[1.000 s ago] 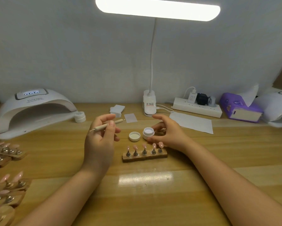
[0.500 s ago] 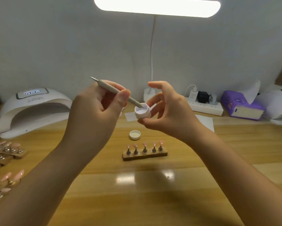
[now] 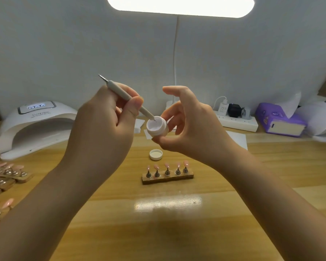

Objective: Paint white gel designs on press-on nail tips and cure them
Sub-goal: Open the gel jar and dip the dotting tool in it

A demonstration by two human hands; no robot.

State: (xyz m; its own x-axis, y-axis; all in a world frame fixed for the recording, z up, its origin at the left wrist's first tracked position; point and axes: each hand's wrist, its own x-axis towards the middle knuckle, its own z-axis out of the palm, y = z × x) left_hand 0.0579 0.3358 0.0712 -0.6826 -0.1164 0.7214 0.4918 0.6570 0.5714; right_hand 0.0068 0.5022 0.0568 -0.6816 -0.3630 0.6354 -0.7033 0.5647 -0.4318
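In the head view, the left hand (image 3: 102, 127) pinches a thin dotting tool (image 3: 128, 98) between thumb and fingers, and its tip dips in the white gel. The right hand (image 3: 188, 125) holds the small gel jar (image 3: 157, 127) by its side wall, above the worktop (image 3: 177, 232). The jar seems light and stiff; held by the sides it should stay steady. Its lid (image 3: 156, 154) lies below, and the nail tips (image 3: 167, 165) stand on a holder (image 3: 167, 178), near. They look fragile. The curing lamp (image 3: 36, 127) waits far left.

Two bare, sleeveless forearms (image 3: 51, 200)
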